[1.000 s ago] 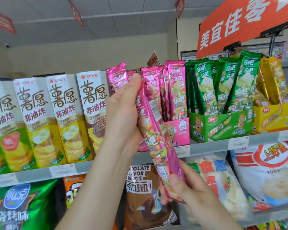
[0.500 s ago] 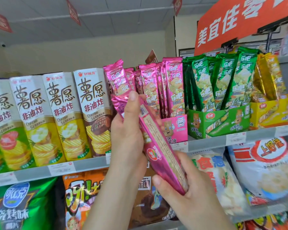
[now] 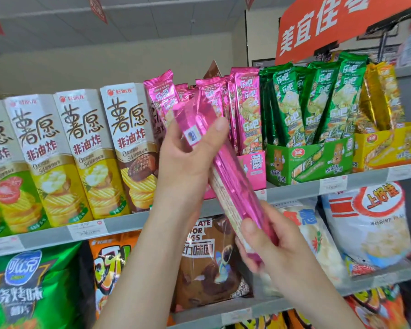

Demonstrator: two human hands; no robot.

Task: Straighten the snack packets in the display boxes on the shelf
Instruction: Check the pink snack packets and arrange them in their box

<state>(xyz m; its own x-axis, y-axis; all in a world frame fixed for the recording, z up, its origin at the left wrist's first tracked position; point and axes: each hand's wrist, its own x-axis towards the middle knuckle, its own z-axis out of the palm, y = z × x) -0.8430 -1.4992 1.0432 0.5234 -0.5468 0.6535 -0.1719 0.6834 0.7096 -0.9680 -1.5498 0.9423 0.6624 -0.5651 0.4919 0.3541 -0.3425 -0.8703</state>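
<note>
A long pink snack packet [image 3: 226, 167] slants in front of the shelf, its back side towards me. My left hand [image 3: 188, 160] grips its upper part, thumb across the front. My right hand [image 3: 268, 243] holds its lower end. Behind it, more pink packets [image 3: 244, 108] stand upright in a pink display box [image 3: 254, 167]. To the right, green packets [image 3: 318, 103] lean in a green display box [image 3: 309, 160], and yellow packets [image 3: 380, 96] fill a yellow display box [image 3: 389, 148].
Tall crisp cartons [image 3: 86, 150] stand on the same grey shelf [image 3: 128, 224] to the left. Large snack bags [image 3: 370, 224] fill the shelf below. An orange sign [image 3: 337, 22] hangs above the boxes on the right.
The pink packet has turned in my hands so its back and seam face me. Both hands have kept their hold and shifted slightly right.
</note>
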